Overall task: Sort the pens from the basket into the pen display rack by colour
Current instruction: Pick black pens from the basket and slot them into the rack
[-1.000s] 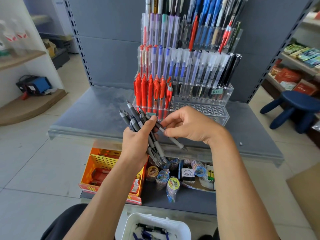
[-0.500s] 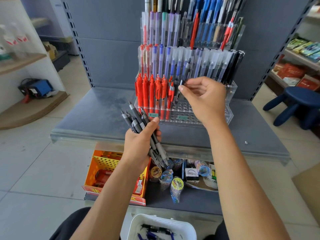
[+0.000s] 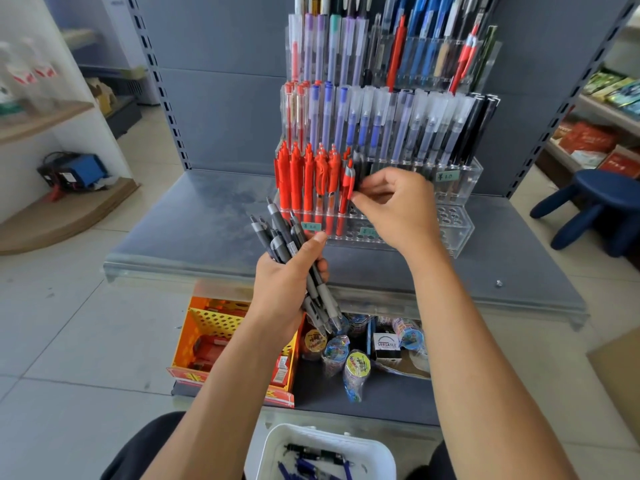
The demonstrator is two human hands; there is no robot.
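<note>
Below the shelf (image 3: 194,216), an orange box (image 3: 207,327) and tape rolls (image 3: 356,368) sit under its front edge; a blue stool (image 3: 602,192) stands off its right side. The rack (image 3: 460,233), clear and tiered, stands toward the shelf's back edge. Red pens (image 3: 298,174) fill the left of its lower tier. The right hand (image 3: 398,206) has its grip pinched on a dark pen (image 3: 356,164) just beside them. The left hand (image 3: 287,289) has its grip closed round a grey pen bundle (image 3: 280,237) over the front edge. The white basket (image 3: 270,452), nearest the person, holds blue and black pens.
</note>
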